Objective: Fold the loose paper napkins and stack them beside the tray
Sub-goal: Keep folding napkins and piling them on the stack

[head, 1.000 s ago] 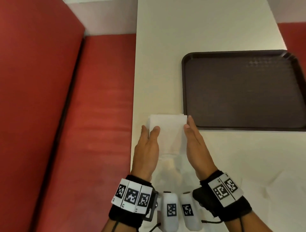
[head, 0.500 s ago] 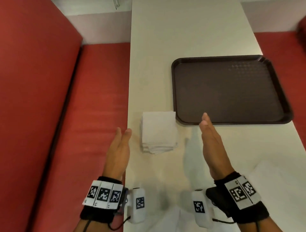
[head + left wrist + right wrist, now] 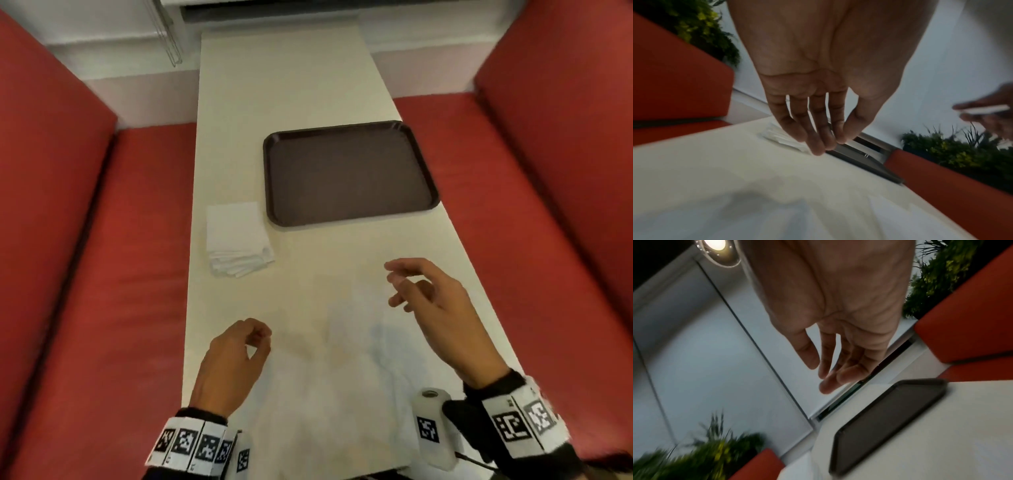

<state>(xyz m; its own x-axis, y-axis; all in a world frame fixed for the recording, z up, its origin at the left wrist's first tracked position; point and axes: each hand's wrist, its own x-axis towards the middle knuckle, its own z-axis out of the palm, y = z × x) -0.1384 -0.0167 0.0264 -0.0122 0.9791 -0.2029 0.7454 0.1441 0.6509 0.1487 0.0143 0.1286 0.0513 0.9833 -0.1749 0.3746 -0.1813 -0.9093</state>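
A neat stack of folded white napkins (image 3: 236, 236) lies on the pale table (image 3: 284, 85), just left of the dark brown tray's (image 3: 349, 171) near corner. Loose unfolded napkins (image 3: 342, 387) lie flat near the table's front edge, faint against the white top. My left hand (image 3: 262, 342) hovers over their left part with fingers loosely curled and holds nothing. My right hand (image 3: 394, 284) hangs above the table to the right, fingers relaxed and spread, empty. The left wrist view shows the left hand (image 3: 830, 142) above the loose napkins (image 3: 787, 211), with the stack (image 3: 777, 136) beyond the fingers.
Red bench seats (image 3: 130, 274) flank the table on both sides. The tray (image 3: 890, 418) holds nothing. A wall and window frame close the far end. Green plants (image 3: 962, 155) show in the wrist views.
Both hands let go of the napkin stack and drew back toward the near edge. The right hand swung out to the right, and my view lifted to take in the whole table.
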